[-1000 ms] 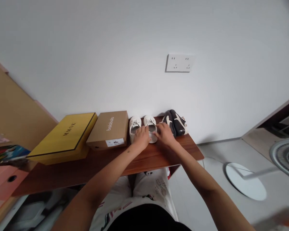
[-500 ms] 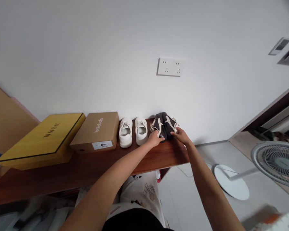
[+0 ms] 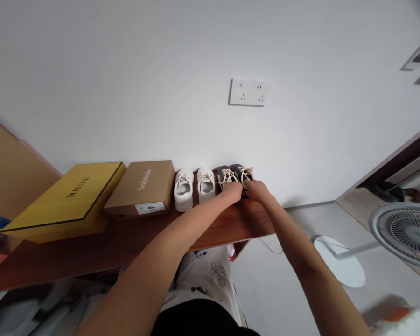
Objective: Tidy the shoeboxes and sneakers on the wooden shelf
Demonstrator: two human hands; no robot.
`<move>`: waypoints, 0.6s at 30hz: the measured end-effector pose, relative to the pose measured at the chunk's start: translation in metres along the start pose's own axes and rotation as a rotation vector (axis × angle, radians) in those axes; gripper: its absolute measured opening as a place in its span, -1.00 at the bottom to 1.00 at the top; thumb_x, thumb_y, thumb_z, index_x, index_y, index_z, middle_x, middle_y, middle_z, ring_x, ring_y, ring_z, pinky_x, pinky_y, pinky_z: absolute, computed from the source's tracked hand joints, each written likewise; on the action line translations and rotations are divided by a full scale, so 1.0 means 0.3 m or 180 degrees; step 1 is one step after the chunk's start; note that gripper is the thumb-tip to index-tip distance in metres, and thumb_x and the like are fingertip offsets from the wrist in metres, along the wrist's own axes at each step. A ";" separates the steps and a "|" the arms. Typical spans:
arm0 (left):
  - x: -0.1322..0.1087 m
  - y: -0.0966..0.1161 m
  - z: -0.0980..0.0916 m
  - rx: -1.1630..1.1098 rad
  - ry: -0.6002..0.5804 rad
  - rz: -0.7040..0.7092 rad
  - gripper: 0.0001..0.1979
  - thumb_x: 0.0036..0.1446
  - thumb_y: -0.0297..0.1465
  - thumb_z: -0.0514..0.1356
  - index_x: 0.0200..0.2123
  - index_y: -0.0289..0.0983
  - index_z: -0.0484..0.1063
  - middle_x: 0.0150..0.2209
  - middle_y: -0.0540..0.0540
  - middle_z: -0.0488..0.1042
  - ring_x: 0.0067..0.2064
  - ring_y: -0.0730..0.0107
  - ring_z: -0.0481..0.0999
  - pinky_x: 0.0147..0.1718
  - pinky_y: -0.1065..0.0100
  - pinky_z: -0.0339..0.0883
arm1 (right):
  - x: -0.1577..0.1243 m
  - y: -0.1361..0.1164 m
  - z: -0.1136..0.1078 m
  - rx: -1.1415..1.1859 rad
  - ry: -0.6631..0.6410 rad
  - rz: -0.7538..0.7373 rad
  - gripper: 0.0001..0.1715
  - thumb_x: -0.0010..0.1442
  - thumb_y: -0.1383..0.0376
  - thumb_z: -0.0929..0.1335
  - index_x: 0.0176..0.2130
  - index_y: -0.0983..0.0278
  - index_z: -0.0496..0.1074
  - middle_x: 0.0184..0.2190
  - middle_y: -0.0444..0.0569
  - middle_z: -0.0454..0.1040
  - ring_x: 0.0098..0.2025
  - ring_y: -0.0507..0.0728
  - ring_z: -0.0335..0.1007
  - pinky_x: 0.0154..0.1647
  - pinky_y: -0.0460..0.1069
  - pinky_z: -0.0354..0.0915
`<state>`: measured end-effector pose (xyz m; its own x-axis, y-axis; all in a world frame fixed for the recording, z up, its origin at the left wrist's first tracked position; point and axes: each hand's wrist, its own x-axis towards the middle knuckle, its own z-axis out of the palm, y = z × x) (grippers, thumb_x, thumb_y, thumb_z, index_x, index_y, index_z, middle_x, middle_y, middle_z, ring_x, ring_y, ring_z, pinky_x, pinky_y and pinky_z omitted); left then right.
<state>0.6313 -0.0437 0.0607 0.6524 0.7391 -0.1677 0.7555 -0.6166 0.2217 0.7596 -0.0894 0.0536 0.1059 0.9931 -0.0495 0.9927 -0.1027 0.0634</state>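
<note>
Two dark sneakers with cream laces stand side by side at the right end of a brown wooden shelf [image 3: 217,228], toes toward the wall. On the heel part of the left dark sneaker [image 3: 227,175] is my left hand [image 3: 233,190], its fingers curled and partly hidden behind the wrist. My right hand [image 3: 256,190] grips the right dark sneaker [image 3: 245,172] near its heel, fingers closed. Just left of them, a pair of white sneakers [image 3: 184,190] stands upright with heels toward me.
Left of the white pair lie a tan shoebox [image 3: 140,186] and a larger yellow box [image 3: 70,196]. A double power socket [image 3: 249,92] is on the white wall. A fan [image 3: 409,235] stands on the floor at right.
The dark sneakers have gone from lying tipped on their sides to standing upright, laces up. My hands have turned with them and come closer together.
</note>
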 end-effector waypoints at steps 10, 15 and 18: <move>0.040 -0.034 -0.004 0.0147 -0.0022 -0.0052 -0.55 -0.05 -0.45 0.44 -0.03 -0.36 0.53 -0.07 -0.39 0.57 0.05 -0.08 0.56 0.00 0.14 0.42 | 0.038 -0.003 0.025 -0.0079 -0.0051 -0.0036 -0.61 0.21 0.20 0.43 0.01 0.27 0.43 -0.05 0.17 0.57 0.02 0.29 0.49 -0.02 0.06 0.26; -0.008 -0.046 0.024 0.0176 0.0262 0.0083 -0.50 0.07 -0.38 0.38 0.08 -0.37 0.41 0.05 -0.39 0.50 0.14 -0.06 0.47 0.11 0.08 0.30 | 0.011 -0.018 0.050 -0.0033 0.0145 -0.0009 -0.60 0.19 0.21 0.44 0.00 0.29 0.42 0.00 0.19 0.53 0.07 0.30 0.42 0.04 0.08 0.23; -0.080 -0.067 0.032 0.0266 0.0800 0.0374 -0.50 0.18 -0.34 0.30 0.15 -0.36 0.32 0.12 -0.39 0.42 0.20 -0.05 0.39 0.16 0.06 0.23 | -0.030 -0.026 0.046 0.0095 0.0563 0.0137 -0.59 0.24 0.19 0.40 0.04 0.31 0.41 0.07 0.22 0.46 0.10 0.32 0.36 0.10 0.11 0.19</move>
<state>0.6010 -0.0518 0.0510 0.7082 0.6988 0.1002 0.6847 -0.7145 0.1438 0.7518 -0.0983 0.0397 0.1392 0.9818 0.1289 0.9890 -0.1444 0.0319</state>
